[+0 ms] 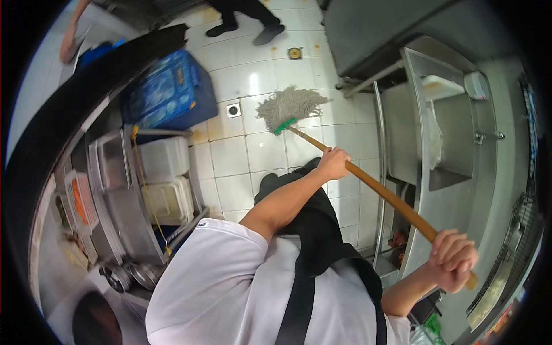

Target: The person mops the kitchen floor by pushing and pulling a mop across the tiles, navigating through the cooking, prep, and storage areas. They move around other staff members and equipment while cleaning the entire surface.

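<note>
A string mop (293, 106) with grey strands and a green clamp (284, 126) lies spread on the white tiled floor. Its wooden handle (391, 198) slants down to the right across the view. Partway along the handle, my left hand (334, 163) is closed around it. Higher up, close to the handle's end, my right hand (453, 260) grips the wood with its fingers wrapped over. The end of the handle sticks out just past my right hand.
Left stand a blue cooler box (167, 95) and a metal rack (115, 201) with plastic tubs (167, 161). Right is a steel sink (454, 144). A floor drain (233, 110) sits left of the mop. Another person's legs (247, 14) are ahead; an arm (70, 37) shows upper left.
</note>
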The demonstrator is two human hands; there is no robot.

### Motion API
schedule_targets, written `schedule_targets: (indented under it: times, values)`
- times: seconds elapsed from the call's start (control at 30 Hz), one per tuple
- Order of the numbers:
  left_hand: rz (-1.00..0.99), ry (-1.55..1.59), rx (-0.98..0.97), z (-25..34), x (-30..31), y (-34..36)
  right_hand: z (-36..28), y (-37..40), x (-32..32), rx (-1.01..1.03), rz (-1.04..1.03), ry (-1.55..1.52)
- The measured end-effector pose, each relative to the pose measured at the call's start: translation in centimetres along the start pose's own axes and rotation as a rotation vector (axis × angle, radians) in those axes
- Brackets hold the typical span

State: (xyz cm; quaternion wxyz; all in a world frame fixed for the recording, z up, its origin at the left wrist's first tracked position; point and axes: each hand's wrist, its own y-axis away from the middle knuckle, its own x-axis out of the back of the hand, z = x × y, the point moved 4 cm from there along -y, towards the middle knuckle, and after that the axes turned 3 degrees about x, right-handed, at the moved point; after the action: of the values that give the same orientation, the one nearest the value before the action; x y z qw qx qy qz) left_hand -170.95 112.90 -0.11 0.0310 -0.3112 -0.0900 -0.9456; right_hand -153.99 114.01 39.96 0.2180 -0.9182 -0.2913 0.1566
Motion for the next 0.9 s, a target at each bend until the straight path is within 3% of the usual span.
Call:
schedule_targets:
  times: [0.17, 0.2, 0.47, 0.57, 0.67, 0.9]
  values:
    - [0.099, 0.048, 0.105, -4.1, 6.3, 8.4, 1.8, -1.1, -7.1, -0.002, -0.205, -0.194]
    - [0.046, -0.023, 0.173, -5.7, 6.8, 10.2, 2.1, -0.6, -9.0, -0.015, -0.242, -0.225]
    - [0.412, -0.070, 0.321, -18.6, 11.3, 25.0, 6.0, 5.7, -21.8, -0.137, -0.286, -0.386]
    - [0.529, -0.070, 0.364, -18.6, 12.7, 28.0, 5.4, 7.6, -23.7, -0.191, -0.280, -0.356]
    - [0.442, -0.033, 0.277, -16.4, 10.9, 27.6, 1.6, 9.7, -23.2, -0.203, -0.290, -0.253]
    - [0.404, 0.112, -0.097, -4.3, 0.8, 23.2, -8.5, 15.8, -17.1, -0.112, -0.194, 0.031]
